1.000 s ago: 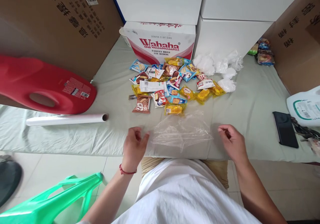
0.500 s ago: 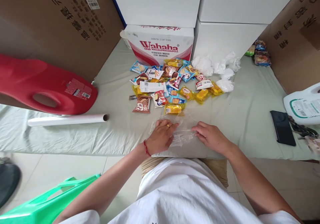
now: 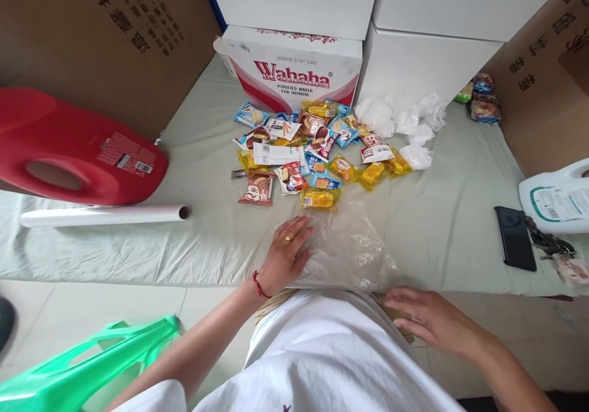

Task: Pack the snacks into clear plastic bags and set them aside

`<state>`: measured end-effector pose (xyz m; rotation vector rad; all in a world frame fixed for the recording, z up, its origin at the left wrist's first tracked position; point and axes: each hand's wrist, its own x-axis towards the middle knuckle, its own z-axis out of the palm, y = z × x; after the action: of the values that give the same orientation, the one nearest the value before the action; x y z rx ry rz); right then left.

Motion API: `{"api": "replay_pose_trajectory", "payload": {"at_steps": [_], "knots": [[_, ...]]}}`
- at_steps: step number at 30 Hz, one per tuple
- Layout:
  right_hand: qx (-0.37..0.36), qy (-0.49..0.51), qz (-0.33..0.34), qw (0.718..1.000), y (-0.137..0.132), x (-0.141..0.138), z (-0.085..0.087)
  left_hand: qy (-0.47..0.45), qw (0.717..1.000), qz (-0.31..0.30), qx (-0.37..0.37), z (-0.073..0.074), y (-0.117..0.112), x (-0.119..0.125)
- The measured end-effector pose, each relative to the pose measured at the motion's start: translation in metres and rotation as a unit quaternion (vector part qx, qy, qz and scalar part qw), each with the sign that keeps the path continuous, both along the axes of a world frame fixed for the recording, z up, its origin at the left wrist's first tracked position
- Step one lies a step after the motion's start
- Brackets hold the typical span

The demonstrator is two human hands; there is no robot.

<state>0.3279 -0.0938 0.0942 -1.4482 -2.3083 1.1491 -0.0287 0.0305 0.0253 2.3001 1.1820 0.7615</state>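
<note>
As seen from the head camera, presses left hand [image 3: 286, 254] flat, fingers spread and closed on nothing, on the left side of clear plastic bag [image 3: 352, 249]. Has that bag lying crumpled at the near edge of green table cover [image 3: 437, 216], just short of snack packets [image 3: 304, 154]. Holds right hand [image 3: 430, 320] off the table edge by the bag's near corner, fingers loosely open, empty; cannot tell whether touching. Shows white roll [image 3: 101, 216] at left, black phone [image 3: 514, 238] at right.

The plastic bag [image 3: 352, 249] is seen as clear; the snack packets [image 3: 313, 154] are coloured yellow, blue and brown; the jug [image 3: 69, 130] is coloured red; the cloth [image 3: 207, 240] is tinted pale green.
</note>
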Motion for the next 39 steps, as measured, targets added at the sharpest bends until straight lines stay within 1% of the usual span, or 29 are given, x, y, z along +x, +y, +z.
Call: {"api": "replay_pose_trajectory", "payload": {"at_steps": [1,2,4,5,6,7,9,11,13,15,17,19,20,22,24,26,28,30,32,33,34,35,37,39], "knots": [[-0.023,0.019,-0.015,0.999,0.004,0.005,0.007,-0.006,1.000,0.013,0.011,0.001,-0.003,0.000],[-0.024,0.035,-0.058,0.997,0.012,0.010,0.014,-0.010,0.999,0.027,0.025,0.002,-0.007,0.001],[0.020,0.041,-0.182,0.982,0.036,0.014,0.021,0.000,0.997,0.053,0.052,0.004,-0.014,0.002],[0.049,0.031,-0.236,0.970,0.051,0.013,0.021,0.013,0.996,0.059,0.061,0.006,-0.017,0.003],[0.076,0.012,-0.271,0.959,0.068,0.009,0.017,0.030,0.996,0.057,0.066,0.007,-0.020,0.005],[0.093,-0.009,-0.285,0.954,0.084,0.003,0.010,0.046,0.995,0.047,0.071,0.008,-0.022,0.007],[0.121,-0.036,-0.272,0.954,0.114,-0.016,-0.011,0.067,0.994,0.018,0.082,0.008,-0.023,0.013],[0.162,-0.063,-0.261,0.949,0.136,-0.040,-0.035,0.067,0.993,-0.001,0.095,0.009,-0.023,0.018],[0.193,-0.085,-0.253,0.944,0.148,-0.062,-0.055,0.052,0.992,-0.006,0.113,0.010,-0.024,0.021],[0.205,-0.096,-0.246,0.942,0.154,-0.078,-0.067,0.034,0.989,-0.016,0.145,0.012,-0.030,0.017],[0.211,-0.094,-0.254,0.939,0.156,-0.084,-0.072,0.029,0.980,-0.053,0.190,0.014,-0.041,0.006],[0.233,-0.080,-0.275,0.929,0.158,-0.082,-0.073,0.037,0.967,-0.105,0.228,0.013,-0.055,-0.008],[0.251,-0.069,-0.286,0.922,0.160,-0.079,-0.073,0.045,0.962,-0.131,0.233,0.012,-0.062,-0.015],[0.289,-0.040,-0.306,0.906,0.163,-0.073,-0.072,0.061,0.960,-0.175,0.208,0.010,-0.074,-0.025],[0.310,0.002,-0.325,0.893,0.167,-0.068,-0.069,0.075,0.964,-0.204,0.153,0.010,-0.080,-0.030],[0.300,0.046,-0.340,0.890,0.171,-0.065,-0.064,0.080,0.968,-0.221,0.088,0.019,-0.080,-0.028],[0.264,0.080,-0.341,0.899,0.173,-0.064,-0.059,0.064,0.972,-0.225,0.026,0.035,-0.077,-0.021],[0.227,0.099,-0.331,0.910,0.174,-0.062,-0.054,0.022,0.976,-0.216,-0.024,0.055,-0.067,-0.011],[0.211,0.101,-0.314,0.920,0.174,-0.060,-0.050,-0.028,0.981,-0.189,-0.042,0.070,-0.051,0.003],[0.210,0.096,-0.302,0.925,0.175,-0.058,-0.049,-0.045,0.984,-0.167,-0.035,0.073,-0.040,0.010],[0.209,0.089,-0.288,0.930,0.175,-0.056,-0.049,-0.049,0.989,-0.139,-0.019,0.073,-0.027,0.018],[0.206,0.081,-0.273,0.936,0.176,-0.053,-0.049,-0.040,0.993,-0.109,0.005,0.069,-0.014,0.025],[0.204,0.063,-0.259,0.942,0.179,-0.047,-0.049,0.007,0.996,-0.064,0.056,0.053,0.009,0.038],[0.210,0.040,-0.277,0.937,0.179,-0.039,-0.052,0.071,0.994,-0.050,0.066,0.032,0.021,0.049]]}}
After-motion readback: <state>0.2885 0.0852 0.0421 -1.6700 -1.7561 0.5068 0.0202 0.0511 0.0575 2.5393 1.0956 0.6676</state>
